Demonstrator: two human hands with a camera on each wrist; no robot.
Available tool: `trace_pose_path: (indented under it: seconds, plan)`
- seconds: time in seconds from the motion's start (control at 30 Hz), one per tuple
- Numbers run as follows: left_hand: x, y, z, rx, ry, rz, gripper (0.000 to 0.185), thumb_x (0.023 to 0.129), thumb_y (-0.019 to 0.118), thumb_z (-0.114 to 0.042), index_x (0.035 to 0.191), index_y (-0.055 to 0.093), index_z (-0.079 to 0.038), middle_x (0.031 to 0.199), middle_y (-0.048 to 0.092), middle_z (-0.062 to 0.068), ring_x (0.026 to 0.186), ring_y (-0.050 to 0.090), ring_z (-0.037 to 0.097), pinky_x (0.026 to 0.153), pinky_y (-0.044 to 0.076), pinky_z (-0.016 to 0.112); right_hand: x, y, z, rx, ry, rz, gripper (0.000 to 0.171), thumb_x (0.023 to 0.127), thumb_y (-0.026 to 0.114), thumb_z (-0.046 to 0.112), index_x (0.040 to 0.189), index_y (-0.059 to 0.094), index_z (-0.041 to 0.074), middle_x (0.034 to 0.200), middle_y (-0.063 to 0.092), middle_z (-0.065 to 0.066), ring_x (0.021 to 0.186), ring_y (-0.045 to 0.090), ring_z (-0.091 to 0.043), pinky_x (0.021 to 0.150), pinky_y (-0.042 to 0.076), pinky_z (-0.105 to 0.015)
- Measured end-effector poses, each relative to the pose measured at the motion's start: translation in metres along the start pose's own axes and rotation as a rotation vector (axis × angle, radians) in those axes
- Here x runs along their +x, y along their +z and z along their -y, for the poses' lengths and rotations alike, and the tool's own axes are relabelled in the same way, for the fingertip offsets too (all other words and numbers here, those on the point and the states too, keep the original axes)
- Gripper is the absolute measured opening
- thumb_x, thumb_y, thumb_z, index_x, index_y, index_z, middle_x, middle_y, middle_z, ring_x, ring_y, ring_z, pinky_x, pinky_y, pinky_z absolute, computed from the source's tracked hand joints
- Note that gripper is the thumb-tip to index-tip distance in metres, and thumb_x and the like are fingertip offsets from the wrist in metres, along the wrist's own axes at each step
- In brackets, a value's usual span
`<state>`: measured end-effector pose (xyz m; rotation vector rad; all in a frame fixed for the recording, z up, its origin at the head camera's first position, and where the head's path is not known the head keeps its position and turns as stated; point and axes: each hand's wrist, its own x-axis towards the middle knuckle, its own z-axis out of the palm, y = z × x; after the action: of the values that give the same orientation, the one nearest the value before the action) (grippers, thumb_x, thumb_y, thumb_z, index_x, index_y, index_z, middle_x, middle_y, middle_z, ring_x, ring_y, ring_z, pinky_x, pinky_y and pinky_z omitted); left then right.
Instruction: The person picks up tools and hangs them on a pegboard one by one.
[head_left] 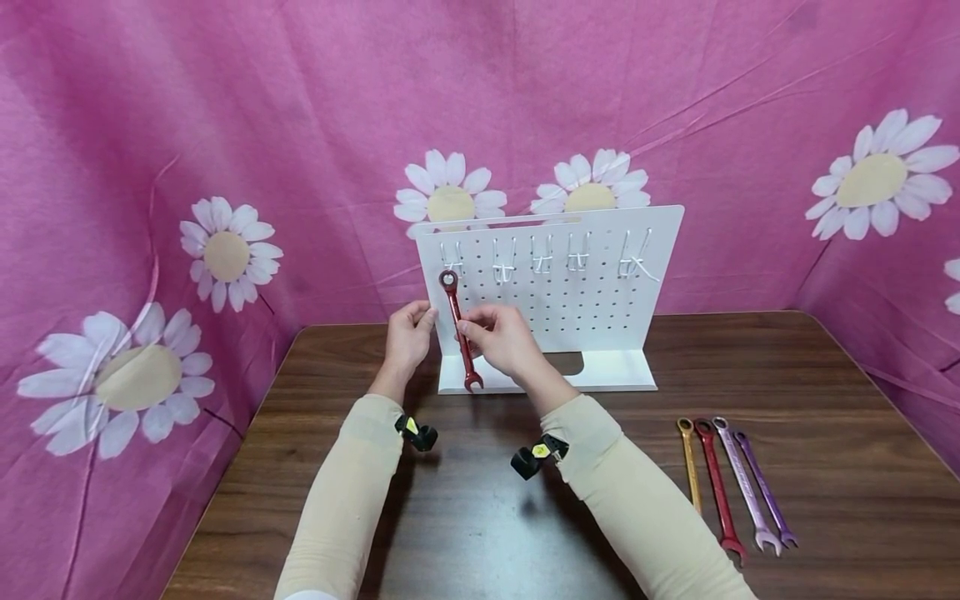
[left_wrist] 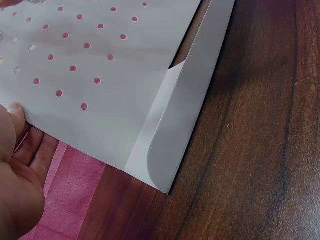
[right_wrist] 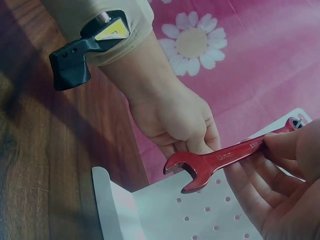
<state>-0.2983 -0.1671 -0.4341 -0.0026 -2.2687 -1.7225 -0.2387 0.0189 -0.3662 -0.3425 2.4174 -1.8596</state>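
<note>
**Inspector:** State the right hand [head_left: 501, 337].

**Assistant:** Its fingers [right_wrist: 280, 150] are pinched on the shank of the red metal combination wrench [head_left: 460, 329]. The ring end sits above the fingers at the leftmost white wire hook [head_left: 452, 258]; the open jaw end hangs below them, near the foot of the white perforated metal pegboard stand [head_left: 600, 308]. Held by mid-shank, the ring is free to meet the hook.

**Inspector:** And the left hand [head_left: 408, 337]?

**Assistant:** Its fingers are curled round the board's left edge, thumb in front; I judge this a steadying hold.

**Inspector:** Edges and room?

**Assistant:** Four further hooks stand vacant to the right of the fingers. The stand's base lip lies just below the wrench jaw. Four more wrenches [head_left: 731, 483], gold, red, silver-pink and purple, lie well apart on the dark wood-grain bench [head_left: 825, 400], nearer its right front edge. Pink daisy-print cloth [head_left: 225, 167] closes the back and sides.
</note>
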Motion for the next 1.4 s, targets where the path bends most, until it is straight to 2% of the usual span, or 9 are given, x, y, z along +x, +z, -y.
trace_pose_path:
  seconds: [0.2, 0.33, 0.6, 0.7, 0.8, 0.93, 1.1, 1.4]
  plan:
    - [-0.001, 0.0, 0.0, 0.014, 0.004, 0.0, 0.019, 0.106, 0.066, -0.004, 0.117, 0.074, 0.01, 0.111, 0.077, 0.031, 0.083, 0.061, 0.003, 0.077, 0.05, 0.015, 0.005, 0.002, 0.0, 0.009, 0.032, -0.015, 0.017, 0.105, 0.071, 0.01, 0.113, 0.078, -0.003, 0.097, 0.079, -0.019, 0.073, 0.074, -0.018, 0.086, 0.067, -0.052]
    - [-0.001, 0.0, -0.001, 0.021, -0.002, 0.003, 0.019, 0.106, 0.067, -0.005, 0.117, 0.074, 0.009, 0.113, 0.077, 0.031, 0.087, 0.064, 0.009, 0.079, 0.05, 0.016, 0.011, 0.005, -0.001, 0.022, 0.068, -0.033, 0.019, 0.105, 0.071, 0.011, 0.115, 0.078, -0.004, 0.098, 0.077, -0.019, 0.075, 0.074, -0.019, 0.085, 0.067, -0.048]
    - [-0.001, -0.001, -0.001, 0.008, -0.006, 0.005, 0.02, 0.107, 0.065, -0.004, 0.119, 0.074, 0.009, 0.115, 0.077, 0.032, 0.095, 0.069, 0.023, 0.08, 0.05, 0.016, 0.023, 0.007, -0.002, 0.031, 0.151, -0.076, 0.024, 0.107, 0.071, 0.018, 0.119, 0.079, -0.001, 0.112, 0.078, -0.021, 0.085, 0.078, -0.026, 0.098, 0.063, -0.054]
    - [-0.001, 0.0, -0.002, 0.01, -0.005, 0.006, 0.021, 0.107, 0.065, -0.004, 0.12, 0.074, 0.009, 0.115, 0.077, 0.031, 0.094, 0.068, 0.022, 0.08, 0.051, 0.015, 0.027, 0.008, -0.005, 0.043, 0.168, -0.091, 0.025, 0.107, 0.071, 0.019, 0.119, 0.079, -0.001, 0.115, 0.078, -0.02, 0.092, 0.078, -0.028, 0.099, 0.063, -0.053]
    - [-0.001, 0.0, -0.001, 0.005, 0.0, 0.004, 0.02, 0.107, 0.065, -0.004, 0.12, 0.074, 0.009, 0.114, 0.077, 0.031, 0.087, 0.065, 0.011, 0.078, 0.051, 0.015, 0.032, 0.008, -0.008, 0.047, 0.183, -0.11, 0.026, 0.106, 0.072, 0.021, 0.119, 0.079, 0.0, 0.117, 0.078, -0.019, 0.097, 0.077, -0.028, 0.099, 0.064, -0.049]
    - [0.0, 0.001, 0.001, -0.01, 0.003, 0.002, 0.019, 0.107, 0.065, -0.003, 0.118, 0.074, 0.01, 0.11, 0.077, 0.031, 0.083, 0.063, 0.008, 0.075, 0.05, 0.015, 0.038, 0.008, -0.014, 0.018, 0.175, -0.135, 0.026, 0.105, 0.074, 0.023, 0.119, 0.081, 0.002, 0.12, 0.079, -0.017, 0.101, 0.078, -0.029, 0.093, 0.064, -0.04]
    - [0.0, 0.001, 0.002, -0.017, 0.004, 0.001, 0.018, 0.107, 0.065, -0.003, 0.116, 0.074, 0.01, 0.108, 0.078, 0.03, 0.082, 0.062, 0.009, 0.074, 0.05, 0.014, 0.044, 0.008, -0.019, -0.054, 0.133, -0.149, 0.027, 0.104, 0.075, 0.026, 0.118, 0.082, 0.004, 0.117, 0.081, -0.017, 0.097, 0.079, -0.029, 0.082, 0.061, -0.029]
    - [0.0, 0.001, 0.001, -0.01, 0.016, -0.004, 0.018, 0.106, 0.065, -0.003, 0.116, 0.074, 0.011, 0.107, 0.078, 0.031, 0.081, 0.063, 0.009, 0.073, 0.05, 0.014, 0.049, 0.009, -0.021, -0.117, 0.095, -0.147, 0.029, 0.105, 0.074, 0.029, 0.117, 0.082, 0.004, 0.113, 0.082, -0.017, 0.095, 0.082, -0.029, 0.088, 0.064, -0.035]
